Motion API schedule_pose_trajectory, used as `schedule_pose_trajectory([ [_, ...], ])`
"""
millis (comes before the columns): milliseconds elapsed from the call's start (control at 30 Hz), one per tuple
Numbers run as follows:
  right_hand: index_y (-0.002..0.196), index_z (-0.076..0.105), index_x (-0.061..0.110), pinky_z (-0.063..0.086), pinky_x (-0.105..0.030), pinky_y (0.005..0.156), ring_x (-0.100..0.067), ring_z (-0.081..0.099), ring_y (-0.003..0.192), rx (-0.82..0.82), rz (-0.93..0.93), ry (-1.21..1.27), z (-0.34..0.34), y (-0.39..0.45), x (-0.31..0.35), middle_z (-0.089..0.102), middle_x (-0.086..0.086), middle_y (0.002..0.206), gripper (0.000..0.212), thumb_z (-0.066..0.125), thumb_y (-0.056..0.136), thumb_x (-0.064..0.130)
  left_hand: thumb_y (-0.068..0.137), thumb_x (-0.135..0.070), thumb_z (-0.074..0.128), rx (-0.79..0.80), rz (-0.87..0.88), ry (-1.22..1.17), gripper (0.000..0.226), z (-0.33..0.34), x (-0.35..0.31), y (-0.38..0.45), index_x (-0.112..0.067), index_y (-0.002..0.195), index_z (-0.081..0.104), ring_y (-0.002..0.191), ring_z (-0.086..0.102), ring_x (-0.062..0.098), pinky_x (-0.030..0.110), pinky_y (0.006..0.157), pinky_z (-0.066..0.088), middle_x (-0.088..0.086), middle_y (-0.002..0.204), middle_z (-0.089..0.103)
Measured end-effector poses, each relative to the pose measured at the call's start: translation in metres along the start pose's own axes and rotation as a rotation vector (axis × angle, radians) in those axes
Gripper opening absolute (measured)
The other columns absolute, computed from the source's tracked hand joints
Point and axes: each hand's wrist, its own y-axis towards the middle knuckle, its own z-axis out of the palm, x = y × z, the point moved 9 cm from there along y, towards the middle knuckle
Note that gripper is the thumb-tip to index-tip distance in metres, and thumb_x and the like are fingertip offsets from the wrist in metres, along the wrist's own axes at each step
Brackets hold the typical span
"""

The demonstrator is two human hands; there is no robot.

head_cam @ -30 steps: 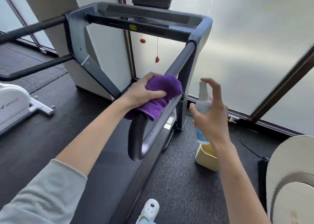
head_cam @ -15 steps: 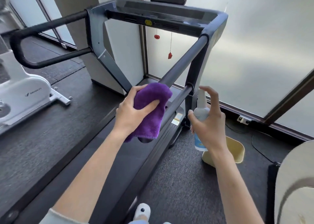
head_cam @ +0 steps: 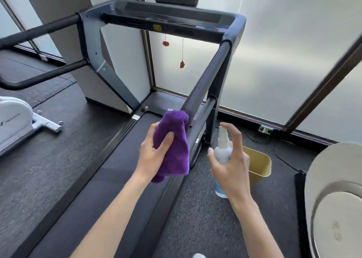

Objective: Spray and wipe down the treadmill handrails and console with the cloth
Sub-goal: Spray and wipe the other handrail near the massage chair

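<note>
We see a yellow bin (head_cam: 260,164) on the dark floor (head_cam: 195,218) near frosted glass panels (head_cam: 284,52), a white exercise machine (head_cam: 13,120) at left, and a pale rounded object (head_cam: 337,199), perhaps another machine, at right.

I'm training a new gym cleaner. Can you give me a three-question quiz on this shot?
1. True or false: the left hand holds the cloth.
2. What does the right hand hold? A) brush B) spray bottle C) nothing
3. What colour is the bin on the floor right of the treadmill?

Key: 1 true; 2 B; 3 yellow.
</note>
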Motion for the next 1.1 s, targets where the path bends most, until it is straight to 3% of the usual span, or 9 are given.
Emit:
schedule_pose_trajectory([
  [67, 0.128, 0.042, 0.044, 0.052, -0.043, 0.048, -0.031, 0.051, 0.047, -0.005, 0.011, -0.015, 0.010, -0.013, 0.000, 0.053, -0.013, 0.060, 0.065, 0.066, 0.087, 0.000, 0.074, -0.063, 0.057, -0.026, -0.062, -0.041, 0.043, -0.018, 0.027, -0.017, -0.040, 0.111, 0.059, 0.094, 0.063, 0.004, 0.028, 0.086, 0.047, -0.021, 0.099, 0.068],
  [167, 0.128, 0.042, 0.042, 0.051, -0.038, 0.050, -0.024, 0.049, 0.048, -0.026, 0.018, -0.060, 0.021, -0.033, 0.001, 0.054, -0.005, 0.067, 0.065, 0.067, 0.086, 0.000, 0.071, -0.073, 0.064, -0.127, -0.140, -0.201, 0.056, -0.048, 0.052, -0.037, -0.037, 0.113, 0.060, 0.105, 0.064, 0.036, 0.055, 0.090, 0.052, 0.000, 0.115, 0.068],
  [200, 0.128, 0.042, 0.042, 0.050, -0.038, 0.050, -0.024, 0.049, 0.049, -0.034, 0.019, -0.076, 0.024, -0.039, 0.002, 0.055, -0.004, 0.071, 0.065, 0.067, 0.085, 0.000, 0.066, -0.077, 0.067, -0.152, -0.149, -0.243, 0.063, -0.056, 0.055, -0.041, -0.035, 0.113, 0.060, 0.101, 0.065, 0.037, 0.055, 0.085, 0.054, 0.003, 0.114, 0.068],
  [333, 0.124, 0.043, 0.041, 0.049, -0.042, 0.046, -0.029, 0.048, 0.049, -0.096, 0.044, -0.110, 0.031, -0.051, 0.003, 0.054, -0.008, 0.071, 0.066, 0.064, 0.082, -0.005, 0.063, -0.082, 0.064, -0.183, -0.060, -0.195, 0.068, -0.075, 0.043, -0.045, -0.042, 0.117, 0.056, 0.104, 0.060, 0.006, 0.038, 0.097, 0.047, -0.020, 0.112, 0.065],
  [500, 0.125, 0.042, 0.038, 0.050, -0.042, 0.047, -0.030, 0.050, 0.050, -0.171, 0.048, -0.156, 0.031, -0.055, 0.009, 0.050, -0.006, 0.063, 0.066, 0.063, 0.081, -0.007, 0.075, -0.075, 0.059, -0.127, 0.028, -0.183, 0.062, -0.063, 0.023, -0.033, -0.042, 0.126, 0.052, 0.125, 0.052, 0.019, 0.047, 0.110, 0.039, -0.004, 0.134, 0.056],
  [667, 0.126, 0.042, 0.037, 0.048, -0.038, 0.047, -0.023, 0.047, 0.047, -0.183, 0.040, -0.137, 0.028, -0.058, 0.015, 0.051, -0.003, 0.060, 0.064, 0.066, 0.083, -0.005, 0.082, -0.053, 0.060, -0.022, 0.137, -0.124, 0.051, -0.007, -0.012, -0.009, -0.040, 0.130, 0.049, 0.121, 0.054, 0.004, 0.021, 0.101, 0.041, -0.017, 0.130, 0.057],
  [833, 0.127, 0.043, 0.036, 0.049, -0.041, 0.047, -0.026, 0.049, 0.047, -0.194, 0.057, -0.124, 0.022, -0.055, 0.011, 0.052, -0.001, 0.064, 0.064, 0.066, 0.084, -0.005, 0.070, -0.042, 0.076, -0.163, 0.252, 0.072, 0.065, 0.012, -0.008, -0.009, -0.039, 0.129, 0.050, 0.108, 0.054, -0.009, 0.008, 0.091, 0.040, -0.017, 0.120, 0.057],
  [967, 0.126, 0.043, 0.038, 0.049, -0.041, 0.046, -0.029, 0.049, 0.046, -0.194, 0.076, -0.105, 0.020, -0.054, 0.008, 0.053, -0.011, 0.062, 0.065, 0.065, 0.084, -0.006, 0.066, -0.044, 0.077, -0.116, 0.156, 0.021, 0.067, 0.003, 0.044, -0.026, -0.049, 0.127, 0.047, 0.119, 0.055, 0.004, 0.033, 0.102, 0.045, -0.026, 0.129, 0.056],
  [1100, 0.126, 0.043, 0.039, 0.049, -0.044, 0.044, -0.031, 0.050, 0.045, -0.187, 0.081, -0.083, 0.020, -0.055, 0.006, 0.054, -0.013, 0.062, 0.066, 0.065, 0.084, -0.007, 0.068, -0.043, 0.072, -0.085, 0.096, -0.003, 0.061, 0.002, 0.058, -0.027, -0.051, 0.123, 0.049, 0.115, 0.059, 0.014, 0.046, 0.101, 0.046, -0.009, 0.130, 0.061],
])
